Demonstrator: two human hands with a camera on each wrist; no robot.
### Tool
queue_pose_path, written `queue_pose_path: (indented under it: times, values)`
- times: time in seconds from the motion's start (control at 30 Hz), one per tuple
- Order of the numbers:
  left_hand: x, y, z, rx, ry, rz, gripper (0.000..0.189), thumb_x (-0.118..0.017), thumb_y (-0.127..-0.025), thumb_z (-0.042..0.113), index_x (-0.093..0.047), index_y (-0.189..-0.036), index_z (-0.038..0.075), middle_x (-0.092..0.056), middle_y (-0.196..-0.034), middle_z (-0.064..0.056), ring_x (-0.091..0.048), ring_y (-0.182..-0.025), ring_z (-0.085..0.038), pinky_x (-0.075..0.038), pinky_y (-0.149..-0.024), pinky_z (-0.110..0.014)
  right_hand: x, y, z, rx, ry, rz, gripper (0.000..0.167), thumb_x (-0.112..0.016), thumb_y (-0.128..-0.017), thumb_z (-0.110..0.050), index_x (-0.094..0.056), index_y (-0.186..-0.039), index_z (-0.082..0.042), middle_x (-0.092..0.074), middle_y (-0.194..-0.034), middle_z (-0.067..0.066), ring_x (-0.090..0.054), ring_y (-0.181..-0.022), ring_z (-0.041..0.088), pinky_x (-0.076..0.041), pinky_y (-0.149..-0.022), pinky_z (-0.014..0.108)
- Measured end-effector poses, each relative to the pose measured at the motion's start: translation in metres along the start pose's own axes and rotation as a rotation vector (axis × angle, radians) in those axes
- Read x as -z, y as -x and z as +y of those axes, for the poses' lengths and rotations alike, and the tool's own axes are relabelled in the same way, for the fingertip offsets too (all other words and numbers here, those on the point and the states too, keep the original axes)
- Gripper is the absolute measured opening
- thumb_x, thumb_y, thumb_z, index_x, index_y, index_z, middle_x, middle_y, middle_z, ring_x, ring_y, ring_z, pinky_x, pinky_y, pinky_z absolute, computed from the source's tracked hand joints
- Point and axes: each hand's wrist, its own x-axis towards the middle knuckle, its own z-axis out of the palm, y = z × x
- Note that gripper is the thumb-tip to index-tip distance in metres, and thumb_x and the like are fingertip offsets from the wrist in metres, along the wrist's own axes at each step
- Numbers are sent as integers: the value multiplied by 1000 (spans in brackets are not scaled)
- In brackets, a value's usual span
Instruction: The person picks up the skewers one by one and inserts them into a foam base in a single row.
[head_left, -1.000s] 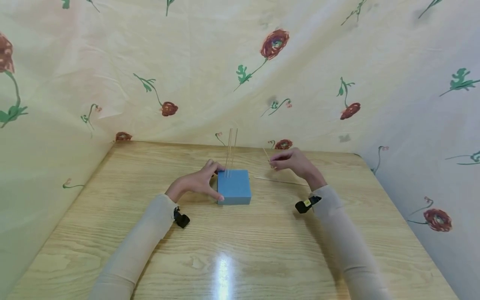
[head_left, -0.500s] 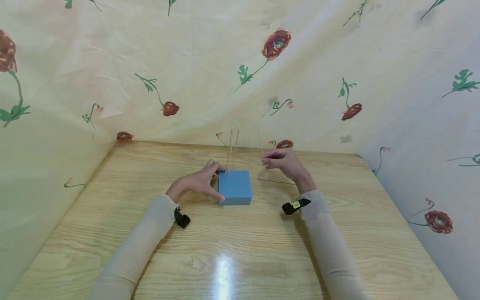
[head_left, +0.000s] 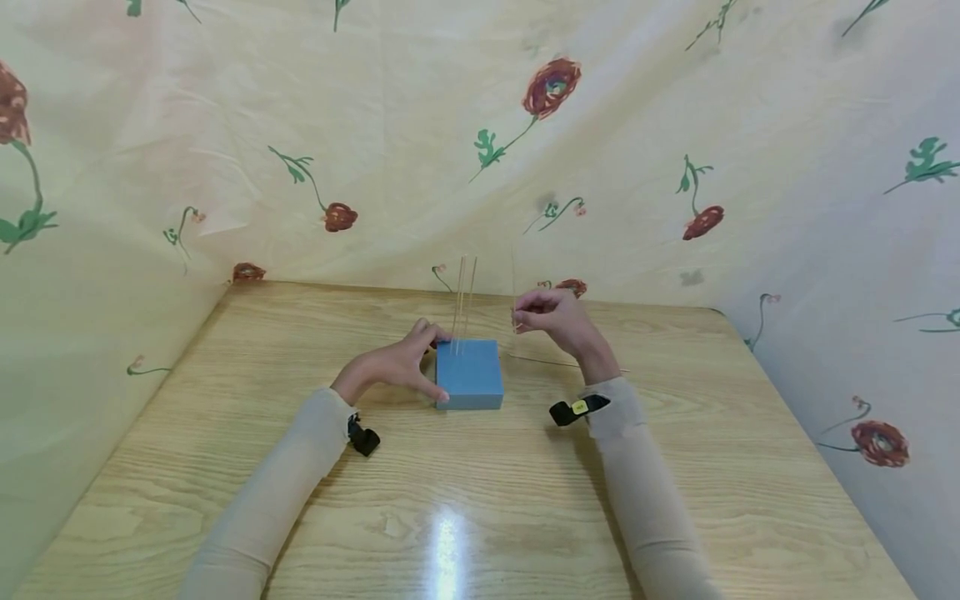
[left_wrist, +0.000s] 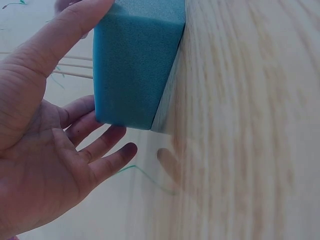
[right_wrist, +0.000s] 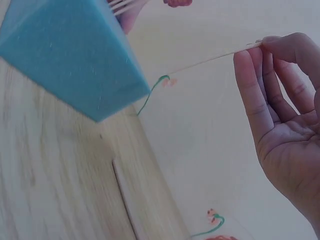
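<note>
A blue foam block [head_left: 469, 371] lies on the wooden table, with several thin wooden sticks [head_left: 459, 308] standing upright from its far left part. My left hand [head_left: 397, 362] holds the block from its left side, thumb on the near face and fingers toward the far side. In the left wrist view the block [left_wrist: 135, 70] sits between thumb and fingers. To the right of the block and above the table, my right hand [head_left: 558, 323] pinches another thin stick [right_wrist: 215, 58] between thumb and fingertips. That stick stands nearly upright, apart from the block.
One more thin stick [head_left: 551, 362] lies on the wooden table [head_left: 525, 483], right of the block and under the right hand. A flowered cloth [head_left: 420, 167] hangs behind the table and along its sides.
My right hand has moved left toward the block, and its stick has turned from tilted to nearly upright. The left hand and block have stayed in place.
</note>
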Motion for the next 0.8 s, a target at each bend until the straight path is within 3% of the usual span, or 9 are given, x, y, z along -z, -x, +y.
queue_pose_path:
  times: [0.2, 0.43, 0.8]
  values:
    - [0, 0, 0, 5, 2, -1, 92, -87, -83, 31, -32, -152, 5, -28, -141, -16, -31, -137, -35, -32, -115, -56, -15, -11, -4, 40, -105, -14, 20, -61, -93, 16, -72, -95, -1, -72, -87, 2, -71, -76, 14, -62, -75, 31]
    - [0, -1, -1, 17, -1, 0, 91, -86, -83, 32, -32, -152, 6, -28, -143, -16, -31, -138, -34, -32, -116, -55, -29, -19, -4, 78, -133, 8, 33, -60, -93, 17, -75, -90, -12, -72, -87, 1, -70, -76, 14, -62, -74, 31]
    - [0, 0, -2, 16, 0, 4, 91, -87, -83, 31, -32, -152, 7, -28, -142, -16, -31, -139, -35, -33, -116, -55, -42, -28, 1, 131, -180, -24, 33, -59, -92, 18, -76, -92, -10, -74, -88, 3, -72, -76, 15, -62, -74, 31]
